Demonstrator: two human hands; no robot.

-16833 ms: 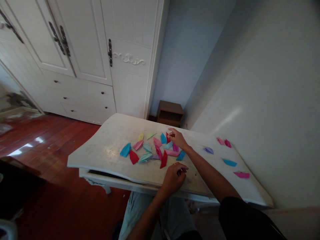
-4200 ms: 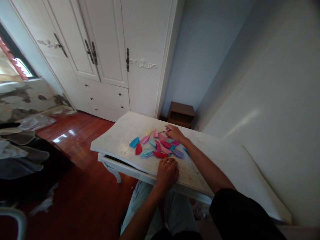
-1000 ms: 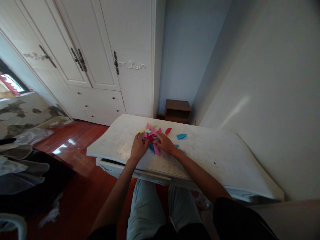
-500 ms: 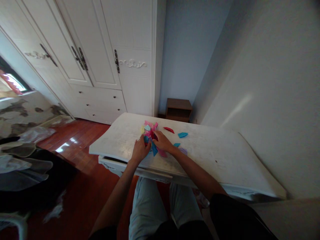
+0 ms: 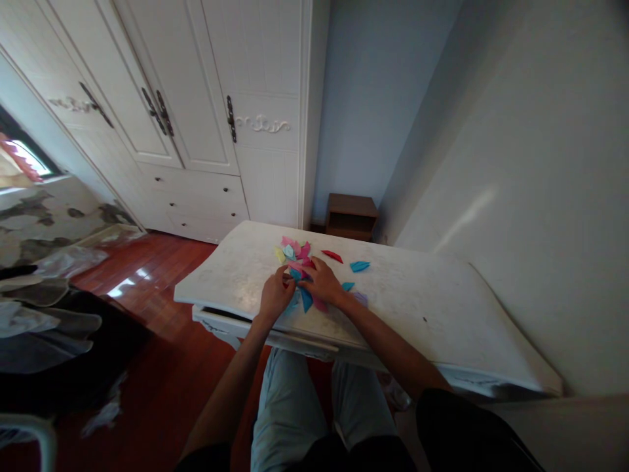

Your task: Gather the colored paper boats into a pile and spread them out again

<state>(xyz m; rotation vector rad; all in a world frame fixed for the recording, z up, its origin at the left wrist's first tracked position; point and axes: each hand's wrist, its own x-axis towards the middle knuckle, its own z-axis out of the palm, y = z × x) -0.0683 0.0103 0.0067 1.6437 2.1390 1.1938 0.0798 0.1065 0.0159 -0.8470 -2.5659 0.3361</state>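
Note:
A heap of folded coloured paper pieces, pink, red, blue, yellow and teal, lies on the white table. My left hand and my right hand press in on the near side of the heap from left and right, fingers curled around pieces. A blue piece pokes out between the two hands. A red piece, a blue piece and a pale purple piece lie loose to the right of the heap.
A white wardrobe with drawers stands behind the table. A small brown stool sits in the corner by the wall. Dark cloth and plastic lie on the red wooden floor at left. My knees are under the table's near edge.
The scattered paper pieces have been swept together into a heap between both hands. Since half a second ago the hands have slid a little nearer to me with the pile.

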